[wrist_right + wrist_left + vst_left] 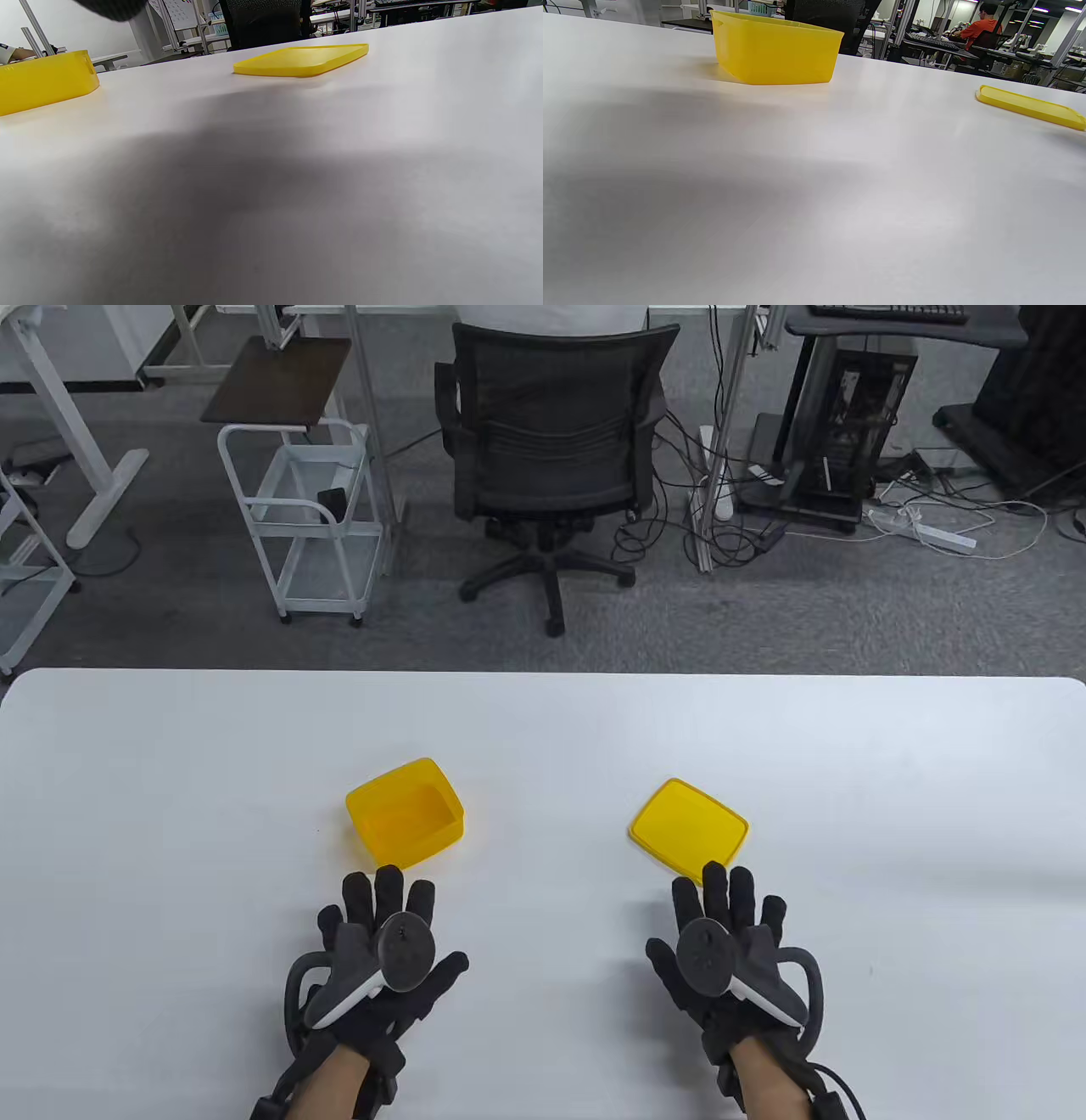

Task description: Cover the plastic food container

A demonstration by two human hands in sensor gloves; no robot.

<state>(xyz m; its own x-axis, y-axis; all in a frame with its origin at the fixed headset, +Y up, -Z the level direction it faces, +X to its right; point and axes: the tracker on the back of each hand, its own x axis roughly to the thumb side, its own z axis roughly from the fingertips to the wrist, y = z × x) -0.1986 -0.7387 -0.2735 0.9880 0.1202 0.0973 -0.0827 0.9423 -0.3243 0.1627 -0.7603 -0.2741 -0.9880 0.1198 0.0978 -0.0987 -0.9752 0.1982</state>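
Note:
A yellow open plastic container (pixel 405 813) stands on the white table (pixel 543 729), left of centre. Its flat yellow lid (pixel 687 830) lies apart to the right. My left hand (pixel 382 937) is flat and open just in front of the container, holding nothing. My right hand (pixel 721 933) is flat and open just in front of the lid, its fingertips at the lid's near edge. The left wrist view shows the container (pixel 776 51) and the lid (pixel 1031 106). The right wrist view shows the lid (pixel 301 60), the container (pixel 42 80) and a gloved fingertip (pixel 114 8) at the top.
The table's far edge runs across the middle of the table view. Beyond it stand a black office chair (pixel 551 449), a white cart (pixel 310 517) and desks with cables on the floor.

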